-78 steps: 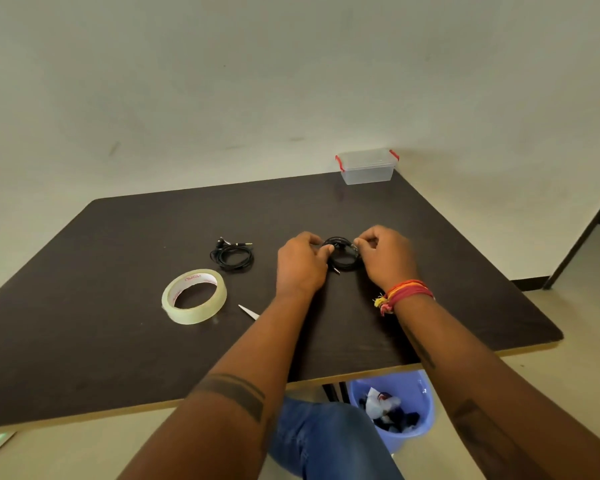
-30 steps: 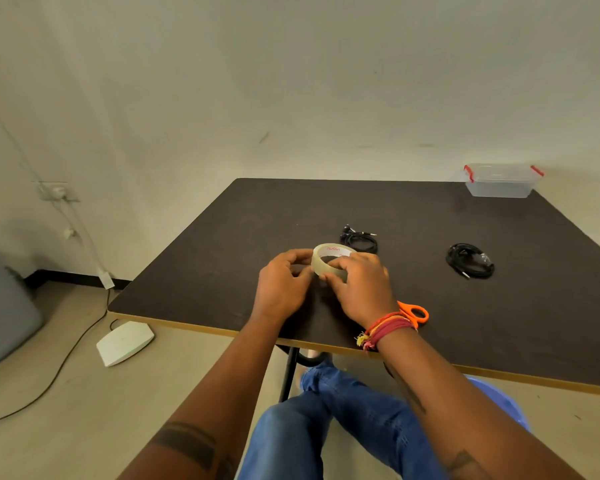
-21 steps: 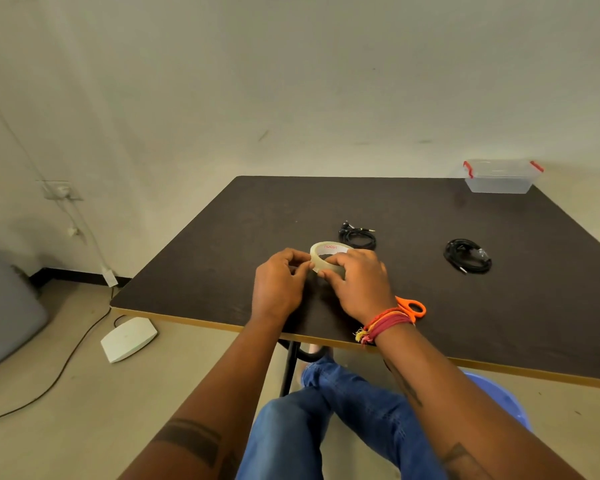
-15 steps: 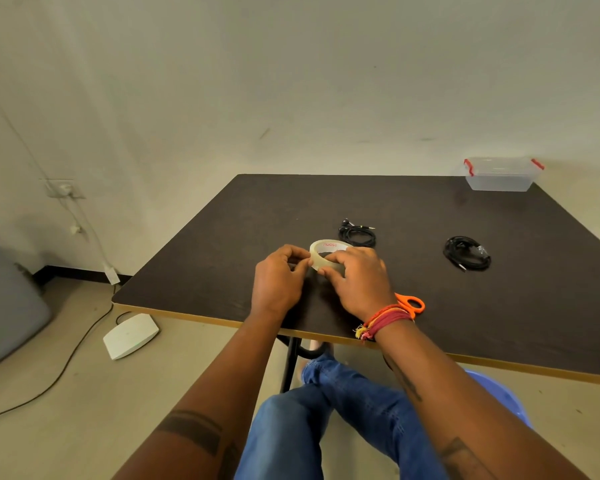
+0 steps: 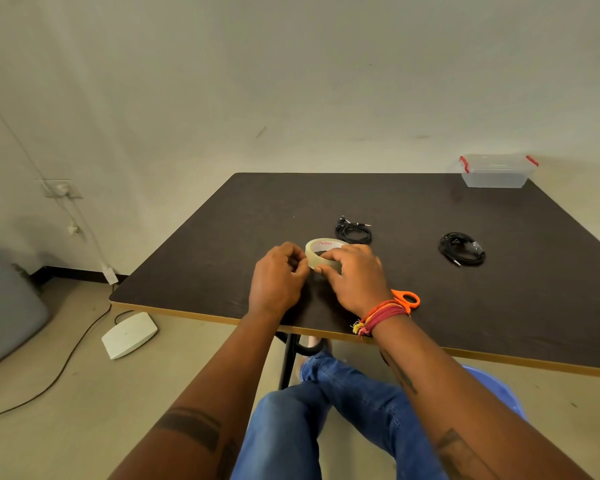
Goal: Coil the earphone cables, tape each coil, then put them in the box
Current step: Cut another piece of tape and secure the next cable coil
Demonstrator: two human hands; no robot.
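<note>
A roll of clear tape sits near the table's front edge between both hands. My right hand grips the roll from the right, fingers curled over its rim. My left hand pinches at the roll's left side with thumb and fingertips. One black coiled earphone cable lies just behind the roll. A second black coil lies further right. The clear plastic box with red clips stands at the table's far right corner.
Orange-handled scissors lie on the dark table behind my right wrist. Below the table are a blue bin and my legs. A white flat device and a cable lie on the floor at left.
Both hands left the right-hand coil on the table and moved to the tape roll. Over the last second they stay on the roll with only small finger shifts.
</note>
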